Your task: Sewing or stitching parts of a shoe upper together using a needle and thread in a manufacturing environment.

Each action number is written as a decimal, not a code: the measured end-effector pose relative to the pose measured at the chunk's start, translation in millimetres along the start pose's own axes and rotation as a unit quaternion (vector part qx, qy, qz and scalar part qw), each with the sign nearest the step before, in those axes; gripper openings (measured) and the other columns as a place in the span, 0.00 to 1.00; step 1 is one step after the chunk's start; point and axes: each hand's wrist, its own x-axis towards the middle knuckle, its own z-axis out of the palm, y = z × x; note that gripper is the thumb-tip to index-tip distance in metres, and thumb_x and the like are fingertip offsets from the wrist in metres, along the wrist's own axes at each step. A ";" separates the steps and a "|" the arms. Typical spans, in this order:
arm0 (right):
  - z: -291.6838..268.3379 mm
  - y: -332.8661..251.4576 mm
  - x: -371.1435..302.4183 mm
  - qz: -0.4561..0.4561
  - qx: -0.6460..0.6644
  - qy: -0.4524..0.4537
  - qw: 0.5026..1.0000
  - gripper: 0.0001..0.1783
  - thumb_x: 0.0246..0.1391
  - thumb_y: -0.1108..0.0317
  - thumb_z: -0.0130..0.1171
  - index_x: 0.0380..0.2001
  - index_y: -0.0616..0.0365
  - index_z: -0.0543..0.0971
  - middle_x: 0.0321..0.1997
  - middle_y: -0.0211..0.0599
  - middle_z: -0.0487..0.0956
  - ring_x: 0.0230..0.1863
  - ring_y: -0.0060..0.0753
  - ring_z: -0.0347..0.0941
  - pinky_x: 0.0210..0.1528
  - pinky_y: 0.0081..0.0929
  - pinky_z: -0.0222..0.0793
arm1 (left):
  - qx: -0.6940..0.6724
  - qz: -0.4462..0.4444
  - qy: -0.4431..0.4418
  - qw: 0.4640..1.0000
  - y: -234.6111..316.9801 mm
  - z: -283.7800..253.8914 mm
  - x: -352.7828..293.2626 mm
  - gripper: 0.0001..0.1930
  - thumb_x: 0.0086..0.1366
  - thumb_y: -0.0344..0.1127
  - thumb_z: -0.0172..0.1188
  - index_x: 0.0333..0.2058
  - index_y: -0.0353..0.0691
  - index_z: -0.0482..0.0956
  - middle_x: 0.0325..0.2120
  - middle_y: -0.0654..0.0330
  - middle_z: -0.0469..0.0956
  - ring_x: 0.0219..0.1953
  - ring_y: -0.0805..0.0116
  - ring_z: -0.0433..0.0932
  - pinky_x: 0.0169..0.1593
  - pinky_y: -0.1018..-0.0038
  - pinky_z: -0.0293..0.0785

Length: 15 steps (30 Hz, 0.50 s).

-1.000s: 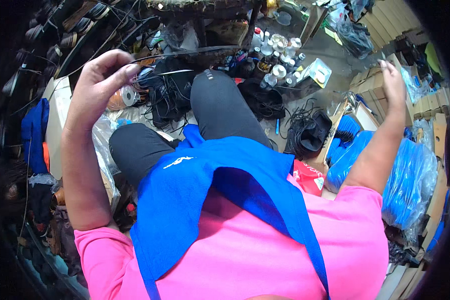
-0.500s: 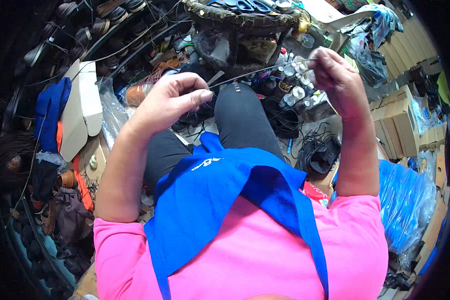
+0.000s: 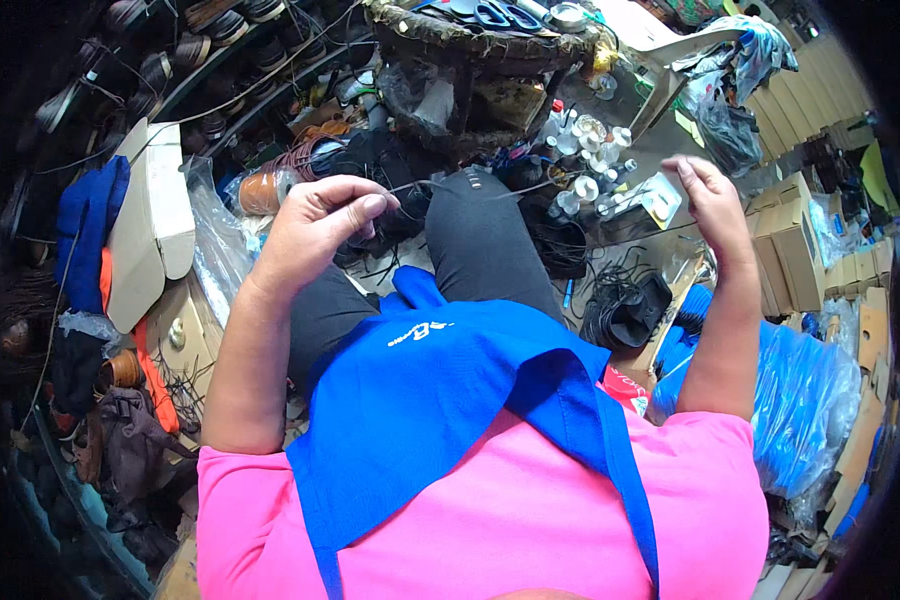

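My left hand [image 3: 335,220] pinches one end of a thin dark cord [image 3: 500,193] between thumb and forefinger, above my knees. From there the cord stretches rightward over my right knee and sags slightly, its far end hard to make out in front of the white bottles. My right hand [image 3: 712,200] is raised further right, fingers bent and pressed together; what they hold, if anything, I cannot make out. Another thin dark strand [image 3: 645,238] runs below it. A blue apron [image 3: 440,360] covers my lap.
A round work stand [image 3: 460,38] carries scissors and small tools ahead. White bottles [image 3: 590,150] cluster beside it. Black cord coils [image 3: 615,310] lie right of my knee. Shoes [image 3: 210,40] line shelves at left; cardboard [image 3: 150,225], boxes [image 3: 785,235] and a wrapped blue bundle [image 3: 800,400] surround me.
The cord was taut between both hands; now it hangs slacker and its right end shows away from my right fingers. My right hand has moved right and down; my left has shifted slightly left.
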 end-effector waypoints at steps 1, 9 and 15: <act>10.1 -8.4 4.2 -0.084 -0.153 0.091 0.980 0.17 0.58 0.60 0.47 0.38 0.61 0.78 0.32 0.31 0.78 0.31 0.21 0.70 0.35 0.18 0.65 | -0.002 0.011 -0.002 1.000 3.0 3.7 -0.1 0.07 0.58 0.32 0.59 0.33 0.35 0.79 0.25 0.65 0.77 0.27 0.80 0.71 0.32 0.82 0.69; 135.3 -117.5 -4.6 -0.264 0.113 -0.205 0.936 0.11 0.54 0.63 0.52 0.36 0.58 0.78 0.32 0.43 0.78 0.36 0.36 0.75 0.38 0.31 0.69 | 0.369 0.179 0.038 0.911 28.9 34.6 1.2 0.05 0.53 0.29 0.62 0.27 0.33 0.79 0.19 0.63 0.74 0.24 0.77 0.71 0.28 0.78 0.66; 169.5 -135.4 2.3 -0.225 0.225 -0.223 0.922 0.11 0.55 0.65 0.52 0.31 0.62 0.77 0.25 0.44 0.75 0.26 0.35 0.71 0.30 0.28 0.66 | -0.004 0.099 0.170 0.980 13.1 21.8 -11.5 0.05 0.55 0.27 0.61 0.31 0.33 0.80 0.26 0.61 0.79 0.27 0.78 0.75 0.32 0.83 0.71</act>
